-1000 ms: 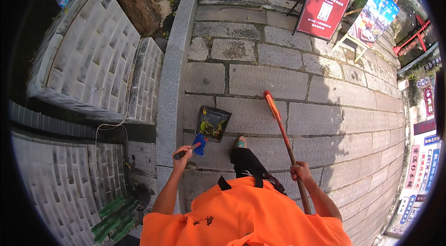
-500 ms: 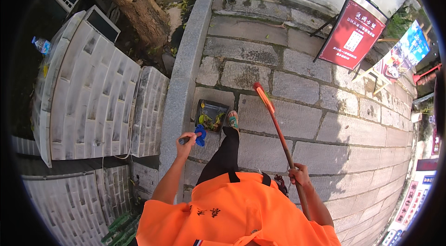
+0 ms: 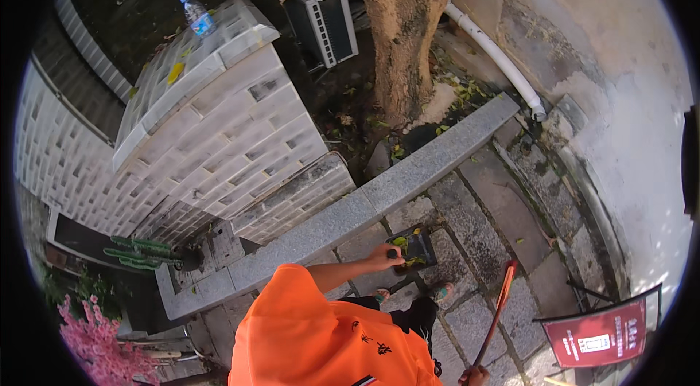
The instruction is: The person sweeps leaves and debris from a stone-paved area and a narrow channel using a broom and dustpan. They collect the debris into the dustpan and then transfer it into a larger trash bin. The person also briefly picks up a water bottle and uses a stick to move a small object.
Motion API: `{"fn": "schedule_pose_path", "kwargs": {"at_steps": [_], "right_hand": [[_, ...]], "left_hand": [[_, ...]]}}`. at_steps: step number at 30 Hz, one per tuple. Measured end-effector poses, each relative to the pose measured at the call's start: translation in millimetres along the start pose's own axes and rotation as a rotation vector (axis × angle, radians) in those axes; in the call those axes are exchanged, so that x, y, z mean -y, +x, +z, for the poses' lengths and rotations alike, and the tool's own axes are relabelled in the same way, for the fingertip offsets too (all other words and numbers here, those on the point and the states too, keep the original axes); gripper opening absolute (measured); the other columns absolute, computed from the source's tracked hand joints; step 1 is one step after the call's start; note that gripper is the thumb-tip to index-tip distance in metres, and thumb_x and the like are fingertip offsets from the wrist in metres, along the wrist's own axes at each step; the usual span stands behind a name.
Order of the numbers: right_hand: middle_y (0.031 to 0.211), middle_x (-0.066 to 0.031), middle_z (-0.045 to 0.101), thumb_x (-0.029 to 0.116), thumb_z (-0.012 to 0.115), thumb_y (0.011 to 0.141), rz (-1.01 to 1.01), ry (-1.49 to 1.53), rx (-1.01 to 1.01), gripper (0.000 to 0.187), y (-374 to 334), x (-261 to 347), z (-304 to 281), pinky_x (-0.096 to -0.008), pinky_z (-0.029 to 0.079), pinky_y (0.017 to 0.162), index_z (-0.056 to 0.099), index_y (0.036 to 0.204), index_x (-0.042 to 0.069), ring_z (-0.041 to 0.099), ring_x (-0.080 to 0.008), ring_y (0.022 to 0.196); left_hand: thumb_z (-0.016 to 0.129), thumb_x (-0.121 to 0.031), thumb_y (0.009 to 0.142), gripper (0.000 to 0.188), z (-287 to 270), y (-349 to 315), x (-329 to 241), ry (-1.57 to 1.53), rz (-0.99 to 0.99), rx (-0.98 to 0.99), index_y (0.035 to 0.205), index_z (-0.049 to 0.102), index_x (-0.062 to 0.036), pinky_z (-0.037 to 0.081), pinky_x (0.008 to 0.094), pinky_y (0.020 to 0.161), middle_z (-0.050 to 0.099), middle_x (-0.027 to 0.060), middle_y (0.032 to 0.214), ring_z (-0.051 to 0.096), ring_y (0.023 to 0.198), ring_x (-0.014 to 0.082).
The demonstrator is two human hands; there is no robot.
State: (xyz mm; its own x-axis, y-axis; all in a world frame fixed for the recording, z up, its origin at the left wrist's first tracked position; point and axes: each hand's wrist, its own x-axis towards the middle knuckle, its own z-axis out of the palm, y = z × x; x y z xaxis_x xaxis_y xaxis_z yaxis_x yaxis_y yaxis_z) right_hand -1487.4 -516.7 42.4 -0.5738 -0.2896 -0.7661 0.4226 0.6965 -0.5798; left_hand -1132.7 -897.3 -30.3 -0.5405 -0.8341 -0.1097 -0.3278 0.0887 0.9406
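Observation:
My left hand (image 3: 380, 258) is closed around the dark handle of a dustpan, its round end showing above my fist. The black dustpan (image 3: 429, 246) rests on the stone paving beyond the hand, near the granite kerb, with yellow and green leaves in it. At the lower edge, my right hand (image 3: 476, 375) grips the shaft of a broom (image 3: 491, 330). The broom slants away from me, its orange-red head at the far end over the paving to the right of the dustpan. My sandalled feet stand just on the near side of the dustpan.
A granite kerb (image 3: 350, 215) crosses diagonally, with a tree trunk (image 3: 405, 43) and white pipe (image 3: 503, 58) beyond it. A plastic bottle (image 3: 197, 18) stands on the brick wall (image 3: 240, 112). A red sign board (image 3: 598, 336) is at right, a potted cactus (image 3: 138, 253) at left.
My view has swung to the left, bringing the wall, bottle and cactus further into sight. Both hands keep their holds; the blue thing by the left hand no longer shows.

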Motion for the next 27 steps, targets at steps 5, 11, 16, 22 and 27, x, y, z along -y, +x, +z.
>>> {"fn": "schedule_pose_path", "kwargs": {"at_steps": [5,11,16,22,27], "right_hand": [[0.063,-0.0069,0.056,0.026,0.055,0.087,-0.234,-0.005,0.101,0.019,138.9,107.5,-44.3,-0.0273,0.041,0.034,0.055,0.090,0.007,0.051,-0.0181,0.045],[0.058,-0.0058,0.053,0.021,0.058,0.081,-0.063,0.043,0.215,0.016,307.1,226.8,-63.1,-0.0275,0.041,0.032,0.053,0.082,0.006,0.050,-0.0173,0.041],[0.050,-0.0081,0.048,0.008,0.051,0.075,0.037,-0.154,0.301,0.012,365.2,288.5,-3.0,-0.0304,0.037,0.029,0.049,0.063,0.003,0.046,-0.0176,0.035],[0.049,-0.0090,0.049,0.006,0.053,0.073,-0.212,-0.431,0.297,0.015,260.5,338.1,92.1,-0.0312,0.038,0.032,0.053,0.059,-0.001,0.048,-0.0179,0.037],[0.056,-0.0086,0.048,0.006,0.053,0.078,0.028,-0.109,0.413,0.007,192.2,378.3,103.9,-0.0302,0.036,0.031,0.051,0.075,0.000,0.043,-0.0146,0.036]], "left_hand": [[0.067,-0.023,0.082,0.016,19.2,44.2,-13.0,-0.089,0.020,-0.076,0.079,0.062,-0.0077,0.045,0.0367,0.066,0.063,0.0043,0.073,0.061,0.070,0.0173],[0.068,-0.025,0.081,0.019,34.7,93.1,-66.9,-0.103,0.064,-0.252,0.076,0.064,-0.0074,0.046,0.0354,0.065,0.062,0.0037,0.069,0.062,0.069,0.0164],[0.070,-0.025,0.079,0.020,34.2,131.5,-73.8,-0.094,0.000,-0.283,0.077,0.064,-0.0064,0.046,0.0352,0.065,0.063,0.0038,0.071,0.063,0.069,0.0183],[0.072,-0.020,0.078,0.019,29.9,170.2,-69.4,-0.146,-0.060,-0.291,0.075,0.061,-0.0054,0.049,0.0327,0.065,0.066,0.0064,0.074,0.066,0.074,0.0188],[0.070,-0.022,0.082,0.017,26.5,204.0,-44.7,-0.133,-0.079,-0.253,0.074,0.062,-0.0093,0.046,0.0365,0.062,0.058,0.0052,0.069,0.059,0.066,0.0205]]}}
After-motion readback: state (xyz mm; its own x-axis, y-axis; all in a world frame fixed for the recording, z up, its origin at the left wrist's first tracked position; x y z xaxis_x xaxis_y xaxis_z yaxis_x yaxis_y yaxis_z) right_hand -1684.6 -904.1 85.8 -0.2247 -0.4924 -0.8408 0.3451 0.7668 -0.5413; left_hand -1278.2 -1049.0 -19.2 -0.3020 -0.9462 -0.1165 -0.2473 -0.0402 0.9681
